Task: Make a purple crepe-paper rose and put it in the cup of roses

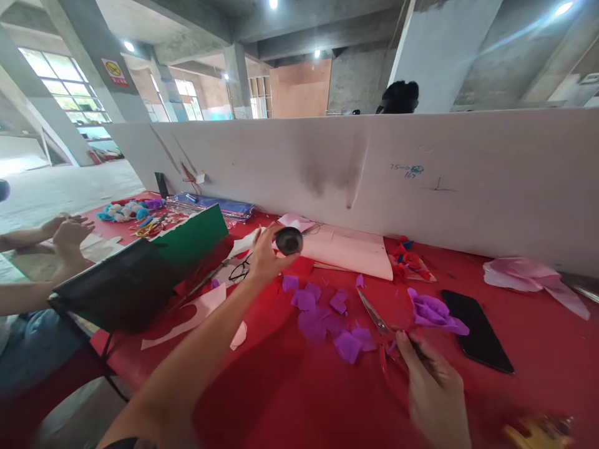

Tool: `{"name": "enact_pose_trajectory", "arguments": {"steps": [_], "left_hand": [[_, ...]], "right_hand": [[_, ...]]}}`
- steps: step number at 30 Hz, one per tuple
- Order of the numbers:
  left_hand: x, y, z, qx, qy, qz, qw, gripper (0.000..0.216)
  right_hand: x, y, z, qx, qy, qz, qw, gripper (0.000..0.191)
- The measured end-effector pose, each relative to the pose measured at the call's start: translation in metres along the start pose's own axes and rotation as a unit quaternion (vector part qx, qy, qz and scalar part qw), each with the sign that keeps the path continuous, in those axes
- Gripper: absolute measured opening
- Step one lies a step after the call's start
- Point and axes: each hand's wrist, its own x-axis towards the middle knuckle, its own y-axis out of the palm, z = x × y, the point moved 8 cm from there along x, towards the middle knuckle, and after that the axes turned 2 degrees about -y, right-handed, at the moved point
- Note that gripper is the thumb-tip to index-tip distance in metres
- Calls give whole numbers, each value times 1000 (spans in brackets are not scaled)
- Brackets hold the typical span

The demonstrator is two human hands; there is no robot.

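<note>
My left hand (267, 255) is stretched forward over the table, fingers and thumb closed round a small, dark, round object (289, 241) that looks like a roll of tape but is blurred. On the right, my right hand (435, 380) is pinched just below a purple crepe paper flower (434, 312); it appears to hold the flower's base, partly hidden by the fingers. Red-handled scissors (374, 315) lie beside this hand, blades pointing away. Cut purple paper petals (349, 345) are scattered between my hands.
A black phone (477, 330) lies right of the flower. Pink paper (346, 248) rests against the white partition (262, 165). Glasses (240, 269) and a green and black board (194, 243) are left. Another person's hands (70, 231) show at far left.
</note>
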Motion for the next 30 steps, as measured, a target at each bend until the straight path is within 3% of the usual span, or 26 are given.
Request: {"name": "enact_pose_trajectory", "arguments": {"steps": [4,8,13,19,26,30], "left_hand": [[-38,18,-57,-87,33,21,995,58],[-65,29,-79,-85,48,38,995,63],[-84,40,-82,-120,59,76,988,69],[-93,47,-81,-226,42,97,968,70],[-94,49,-81,-196,66,116,971,64],[-95,49,-84,-185,100,120,970,60]], "right_hand": [[-1,2,1,68,2,-4,998,36],[-2,2,6,79,15,-16,997,31],[-3,6,6,144,25,-17,989,31],[-3,8,7,125,26,5,992,31],[-11,7,38,143,-71,-24,987,17],[-17,20,71,81,-154,-39,984,18]]}}
